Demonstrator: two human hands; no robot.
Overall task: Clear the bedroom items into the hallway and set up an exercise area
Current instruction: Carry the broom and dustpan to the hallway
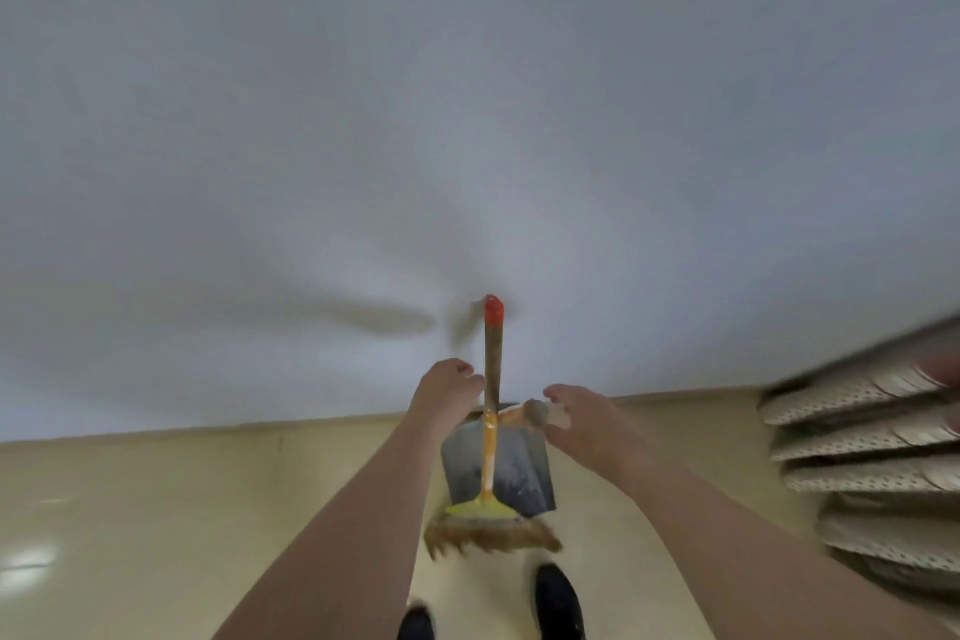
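Head view: the left hand (451,387) curls beside the broom (490,431) handle, touching it, though whether it truly grips cannot be told. The broom stands upright against the white wall (467,146), red cap above the hand, bristles on the floor (156,509) below. The right hand (582,418) grasps the wooden handle of the grey dustpan (519,476), which stands behind the broom. Black shoes (558,600) show beneath.

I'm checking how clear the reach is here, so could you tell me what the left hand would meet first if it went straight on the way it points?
Probably the broom handle: the left hand lies just beside it, fingertips toward it. If it passed the handle, the white wall comes next, though depth is hard to judge in this view.
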